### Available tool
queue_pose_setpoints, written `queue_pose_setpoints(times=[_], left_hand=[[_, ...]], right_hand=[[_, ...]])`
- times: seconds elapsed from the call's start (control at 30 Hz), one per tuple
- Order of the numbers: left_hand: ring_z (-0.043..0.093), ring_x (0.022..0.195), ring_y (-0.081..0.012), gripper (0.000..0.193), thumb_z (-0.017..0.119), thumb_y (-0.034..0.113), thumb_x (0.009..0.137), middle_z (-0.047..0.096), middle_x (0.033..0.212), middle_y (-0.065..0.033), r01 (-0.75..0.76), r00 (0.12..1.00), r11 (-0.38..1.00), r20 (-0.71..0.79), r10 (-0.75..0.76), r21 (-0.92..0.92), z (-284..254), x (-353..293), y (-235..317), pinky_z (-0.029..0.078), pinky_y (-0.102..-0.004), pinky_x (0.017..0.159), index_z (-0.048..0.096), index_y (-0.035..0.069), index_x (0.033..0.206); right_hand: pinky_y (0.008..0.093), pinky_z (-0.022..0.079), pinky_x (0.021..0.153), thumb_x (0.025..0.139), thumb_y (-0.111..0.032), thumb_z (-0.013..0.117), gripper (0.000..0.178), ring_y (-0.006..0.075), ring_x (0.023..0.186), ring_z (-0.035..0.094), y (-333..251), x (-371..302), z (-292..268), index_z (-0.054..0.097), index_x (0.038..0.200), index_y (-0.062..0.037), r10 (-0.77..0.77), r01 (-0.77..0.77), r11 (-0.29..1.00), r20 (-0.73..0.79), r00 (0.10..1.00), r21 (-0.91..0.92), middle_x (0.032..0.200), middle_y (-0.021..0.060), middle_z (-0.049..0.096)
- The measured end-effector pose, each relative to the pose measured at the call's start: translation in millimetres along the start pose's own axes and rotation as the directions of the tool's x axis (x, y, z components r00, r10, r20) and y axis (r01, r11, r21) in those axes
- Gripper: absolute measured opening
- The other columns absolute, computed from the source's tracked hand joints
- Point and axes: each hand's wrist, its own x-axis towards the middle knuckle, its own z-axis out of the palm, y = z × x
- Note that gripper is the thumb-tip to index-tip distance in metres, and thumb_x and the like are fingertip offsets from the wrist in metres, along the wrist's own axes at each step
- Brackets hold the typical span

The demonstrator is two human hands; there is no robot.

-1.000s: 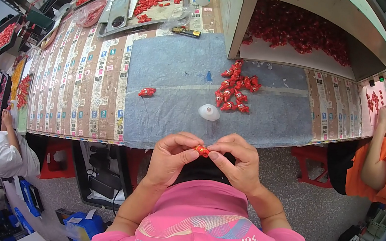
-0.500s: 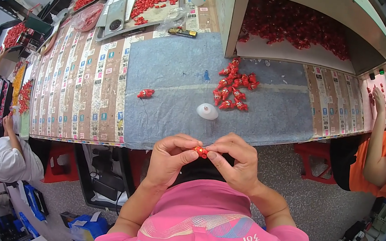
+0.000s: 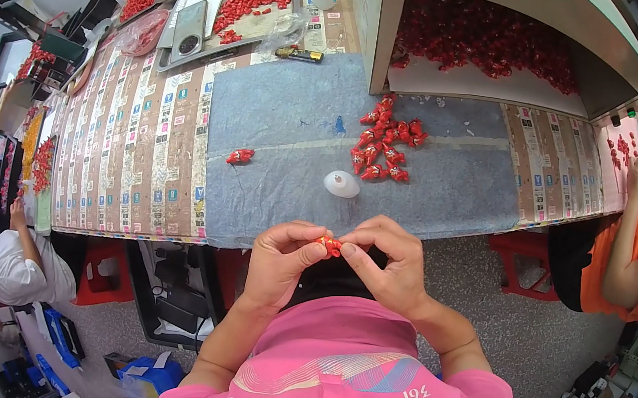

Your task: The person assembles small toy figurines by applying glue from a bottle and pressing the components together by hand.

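Two grips: the left grip (image 3: 278, 262) and right grip (image 3: 391, 273) meet in front of the pink shirt (image 3: 343, 323), thumbs toward each other.
Left grip: grasping the left end of a small red figure (image 3: 329, 246), thumb against fingers.
Right grip: pinched on the figure's right end with thumb and forefinger.
Red figure: between both sets of fingertips, just off the near edge of the desk (image 3: 131, 158); yellow marks show, finer detail is too small to tell.
Blue cloth: the cloth (image 3: 289, 122) lies on the desk, carrying a white oval thing (image 3: 342, 185) nearest the grips, a lone red piece (image 3: 240, 156) to the left and a loose pile (image 3: 388, 136) of similar pieces behind.
Cabinet: a pale cabinet (image 3: 384, 38) stands beyond, many red pieces heaped inside.
Trays: at far left a metal tray (image 3: 269, 25) bears red bits; a phone (image 3: 189, 27) rests by its left side.
Neighbours: one person in orange (image 3: 637, 265) at right, another in white (image 3: 20, 268) at left.
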Motion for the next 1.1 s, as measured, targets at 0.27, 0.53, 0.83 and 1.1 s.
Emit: queue_pose_setpoints(times=[0.27, 0.53, 0.83, 1.1], left_hand=[[0.064, 0.087, -0.0177, 0.019, 0.067, -0.007, 0.078, 0.064, 0.095, -0.0109, 0.006, 1.0, 1.0, -0.025, -0.006, -0.012, 4, 2, 2, 0.053, -0.0274, 0.08, 0.066, 0.0, 0.095], [0.061, 0.089, -0.0162, 0.023, 0.071, -0.008, 0.073, 0.06, 0.1, -0.0105, -0.195, 0.981, 0.934, 0.069, 0.183, 0.298, -5, 4, 2, 0.053, -0.0268, 0.08, 0.066, 0.0, 0.094], [0.061, 0.082, -0.0155, 0.024, 0.073, -0.006, 0.07, 0.061, 0.096, -0.0092, -0.366, 0.925, 0.685, 0.166, 0.342, 0.63, -15, 12, 26, 0.05, -0.0255, 0.075, 0.066, 0.0, 0.093], [0.055, 0.084, -0.0204, 0.025, 0.075, 0.002, 0.067, 0.059, 0.088, -0.0071, -0.233, 0.748, 0.073, 0.131, 0.65, 0.97, -69, 47, 58, 0.045, -0.0299, 0.074, 0.067, 0.004, 0.091]], right_hand=[[0.0246, 0.044, 0.062, 0.078, -0.002, 0.065, 0.007, 0.0121, 0.068, 0.056, 0, 1, 1, 0.066, 0.085, -0.0004, 0.073, -0.073, 0.996, 0.006, 0.997, 0.041, 0.08, 0.0069, 0.059], [0.0246, 0.045, 0.063, 0.079, -0.002, 0.064, 0.005, 0.012, 0.069, 0.057, -2, 3, 1, 0.065, 0.083, 0.0002, 0.097, -0.098, 0.994, 0.02, 0.995, 0.057, 0.08, 0.0069, 0.06], [0.0248, 0.048, 0.065, 0.081, -0.004, 0.064, 0.01, 0.0136, 0.073, 0.06, 1, 8, -6, 0.066, 0.09, 0.0001, 0.072, -0.073, 0.997, 0.02, 0.997, 0.031, 0.085, 0.0082, 0.06], [0.0302, 0.048, 0.072, 0.075, -0.004, 0.069, 0.026, 0.0214, 0.081, 0.058, 15, 16, -11, 0.064, 0.1, -0.0022, -0.054, 0.015, 0.965, -0.142, 0.988, -0.263, 0.092, 0.0086, 0.06]])
